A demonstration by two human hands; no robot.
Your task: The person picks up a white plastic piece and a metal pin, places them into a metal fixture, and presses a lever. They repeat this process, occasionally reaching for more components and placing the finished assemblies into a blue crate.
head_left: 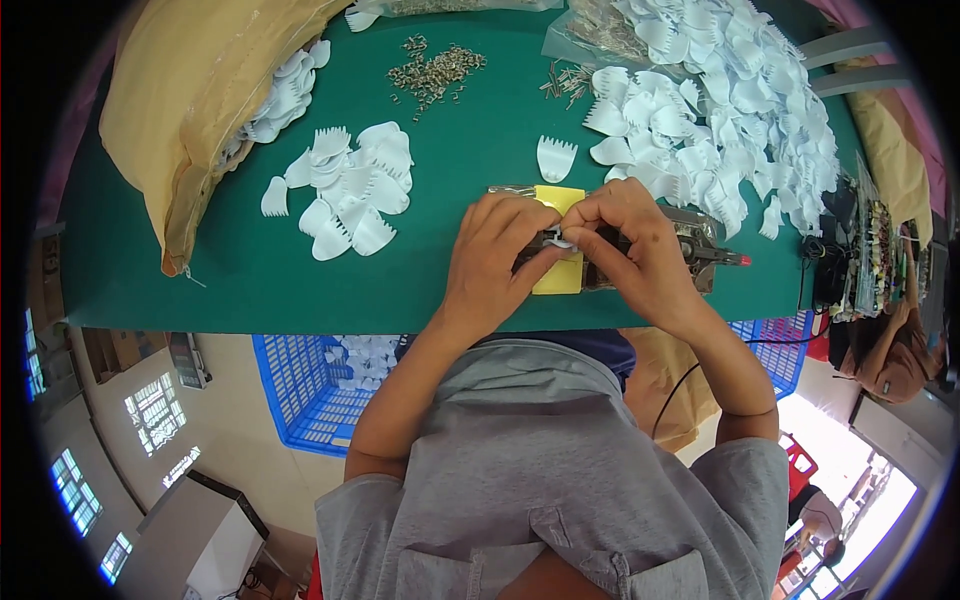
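My left hand point(492, 252) and my right hand point(642, 248) meet at a small fixture on the green table. Between their fingertips is a small white plastic piece point(563, 243), gripped from both sides and mostly hidden by the fingers. Beneath it lies a yellow plate point(557, 284), part of the fixture. To the right of my right hand the dark metal body of a clamp-like tool point(692, 238) sticks out, with a red tip point(745, 261). A single white toothed, comb-like piece point(556, 158) lies just beyond the fixture.
White toothed pieces lie in a small pile point(350, 185) at left and a large heap point(720, 110) at right. Small metal clips point(436, 74) and thin pins point(567, 82) sit farther back. A tan sack point(190, 110) stands left; a blue basket point(300, 400) is below the table edge.
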